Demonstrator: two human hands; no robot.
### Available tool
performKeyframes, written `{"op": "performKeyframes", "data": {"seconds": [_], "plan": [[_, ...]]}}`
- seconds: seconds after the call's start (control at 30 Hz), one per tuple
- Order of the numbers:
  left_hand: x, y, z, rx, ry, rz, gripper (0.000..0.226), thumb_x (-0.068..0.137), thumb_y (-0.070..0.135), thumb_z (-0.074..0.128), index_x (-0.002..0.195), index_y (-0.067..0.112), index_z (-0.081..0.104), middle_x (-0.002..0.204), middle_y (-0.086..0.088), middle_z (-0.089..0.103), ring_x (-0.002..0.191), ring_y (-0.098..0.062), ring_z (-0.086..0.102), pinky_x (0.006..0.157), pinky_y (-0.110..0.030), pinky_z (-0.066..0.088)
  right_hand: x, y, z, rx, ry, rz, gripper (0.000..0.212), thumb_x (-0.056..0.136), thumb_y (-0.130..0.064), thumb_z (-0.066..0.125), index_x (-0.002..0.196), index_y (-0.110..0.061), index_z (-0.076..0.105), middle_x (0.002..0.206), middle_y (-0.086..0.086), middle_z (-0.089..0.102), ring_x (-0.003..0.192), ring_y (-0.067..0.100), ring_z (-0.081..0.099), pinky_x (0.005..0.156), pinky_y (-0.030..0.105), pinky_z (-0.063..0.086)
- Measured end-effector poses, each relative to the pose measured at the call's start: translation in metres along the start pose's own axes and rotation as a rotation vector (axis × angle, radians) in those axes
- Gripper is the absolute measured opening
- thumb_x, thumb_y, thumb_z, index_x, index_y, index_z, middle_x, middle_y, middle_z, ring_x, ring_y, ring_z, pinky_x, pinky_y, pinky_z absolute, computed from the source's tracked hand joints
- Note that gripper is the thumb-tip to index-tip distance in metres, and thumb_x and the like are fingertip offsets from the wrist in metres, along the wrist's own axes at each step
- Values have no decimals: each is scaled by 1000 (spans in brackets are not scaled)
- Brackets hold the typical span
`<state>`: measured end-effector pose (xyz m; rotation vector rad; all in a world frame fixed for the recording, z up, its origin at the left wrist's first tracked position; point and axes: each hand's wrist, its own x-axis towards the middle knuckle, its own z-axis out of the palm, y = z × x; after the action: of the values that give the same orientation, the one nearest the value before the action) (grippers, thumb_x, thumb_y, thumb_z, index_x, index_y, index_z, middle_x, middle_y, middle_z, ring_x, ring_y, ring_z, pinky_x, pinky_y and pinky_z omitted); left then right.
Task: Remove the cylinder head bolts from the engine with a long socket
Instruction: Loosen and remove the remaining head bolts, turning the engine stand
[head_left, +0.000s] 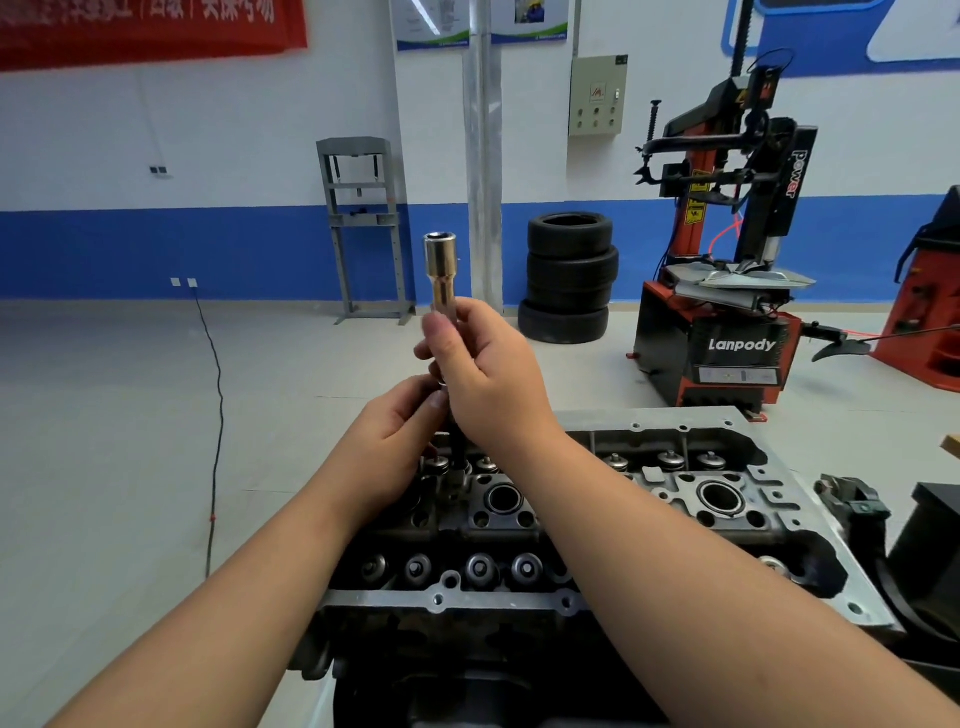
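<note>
Long socket (440, 270) held upright above cylinder head (613, 519)
Right hand (483, 364) wrapped round socket, left hand (400, 436) pinching beneath; best kept plumb, seated fully before turning.

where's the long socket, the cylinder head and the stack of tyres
long socket (440, 260): head view, on its shiny upper barrel.
cylinder head (566, 600): head view, on its bare near rim.
stack of tyres (569, 278): head view, on the middle tyre's sidewall.

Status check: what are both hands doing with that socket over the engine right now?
Right hand grips long socket upright, open end up. Left hand pinches dark bolt hanging below it, over cylinder head. Nothing in the way.
</note>
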<state>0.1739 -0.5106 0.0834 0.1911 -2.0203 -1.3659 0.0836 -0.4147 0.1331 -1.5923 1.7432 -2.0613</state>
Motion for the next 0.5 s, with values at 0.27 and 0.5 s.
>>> {"op": "performKeyframes", "data": {"seconds": [0.27, 0.5], "plan": [[1, 1, 1, -73, 79, -20, 12, 103, 24, 61, 112, 20, 68, 94, 6, 79, 84, -5, 73, 69, -19, 55, -2, 3, 1, -71, 19, -47, 8, 100, -31, 62, 97, -24, 59, 88, -4, 71, 82, 10, 68, 78, 38, 58], [-1, 2, 1, -47, 7, -40, 24, 102, 38, 53, 117, 26, 68, 104, 0, 78, 97, -18, 74, 80, -32, 57, -1, 0, 0, -18, -7, -31, 8, 104, -25, 54, 104, -20, 61, 88, -7, 69, 76, 5, 65, 67, 19, 55]]}}
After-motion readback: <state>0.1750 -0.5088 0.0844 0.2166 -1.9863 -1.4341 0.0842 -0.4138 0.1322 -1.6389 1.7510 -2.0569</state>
